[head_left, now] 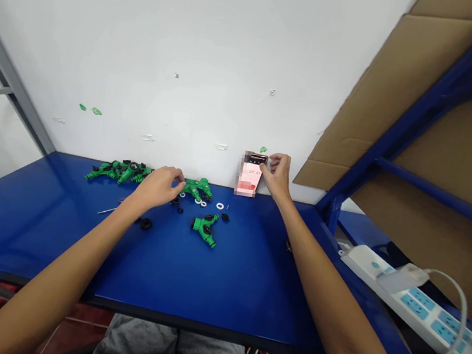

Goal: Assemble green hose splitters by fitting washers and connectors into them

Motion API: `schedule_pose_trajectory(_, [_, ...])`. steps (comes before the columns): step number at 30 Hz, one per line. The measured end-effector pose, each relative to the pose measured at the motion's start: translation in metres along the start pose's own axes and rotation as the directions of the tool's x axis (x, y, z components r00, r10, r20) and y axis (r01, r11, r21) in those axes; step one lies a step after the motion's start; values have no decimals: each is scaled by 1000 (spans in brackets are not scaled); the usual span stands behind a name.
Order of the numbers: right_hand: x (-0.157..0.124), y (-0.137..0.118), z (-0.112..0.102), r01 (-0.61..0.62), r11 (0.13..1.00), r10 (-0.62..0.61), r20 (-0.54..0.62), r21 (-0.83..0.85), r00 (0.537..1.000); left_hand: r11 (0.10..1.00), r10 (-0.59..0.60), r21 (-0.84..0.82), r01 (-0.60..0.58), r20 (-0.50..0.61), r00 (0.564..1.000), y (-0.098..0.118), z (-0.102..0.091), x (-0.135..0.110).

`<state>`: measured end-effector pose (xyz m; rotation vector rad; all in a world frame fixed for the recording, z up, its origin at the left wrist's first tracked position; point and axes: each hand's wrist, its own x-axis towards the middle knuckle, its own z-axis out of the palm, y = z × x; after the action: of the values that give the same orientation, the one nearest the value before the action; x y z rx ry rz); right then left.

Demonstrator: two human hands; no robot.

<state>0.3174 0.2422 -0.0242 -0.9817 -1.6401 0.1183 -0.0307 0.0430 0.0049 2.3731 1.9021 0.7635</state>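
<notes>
My right hand [278,175] reaches to the back of the blue table [185,276] and grips the edge of a phone [250,176] that stands propped against the white wall. My left hand [162,185] hovers palm down, fingers curled, over small black and white rings [203,202] and touches or nearly touches a green plastic hose splitter [199,187]. Whether anything is pinched in it, I cannot make out. Another green splitter [205,229] lies a little nearer to me.
A pile of green splitters [119,171] lies at the back left. Loose black rings [146,224] and a thin metal pin [106,211] lie on the table. A white power strip [416,301] with cable sits at the right beside a blue shelf frame [401,137] with cardboard.
</notes>
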Motion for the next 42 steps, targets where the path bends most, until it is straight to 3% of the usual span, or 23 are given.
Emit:
schedule_pose_trajectory(18, [3, 8, 6, 11, 1000, -11, -50, 6, 999, 1000, 7, -2, -7, -22, 1000, -3, 2, 1])
schedule_pose_trajectory(26, [1, 9, 0, 61, 998, -61, 21, 15, 998, 1000, -8, -5, 7, -21, 1000, -1, 0, -1])
schedule_pose_trajectory(34, [0, 6, -3, 25, 998, -27, 32, 54, 999, 1000, -18, 6, 18, -25, 1000, -5, 3, 0])
schedule_pose_trajectory(39, [3, -6, -8, -4, 998, 3, 29, 59, 1000, 1000, -1, 19, 0, 25, 1000, -12, 11, 0])
schedule_pose_trajectory(42, [-1, -28, -17, 39, 999, -40, -78, -14, 996, 1000, 5, 10, -5, 62, 998, -13, 14, -1])
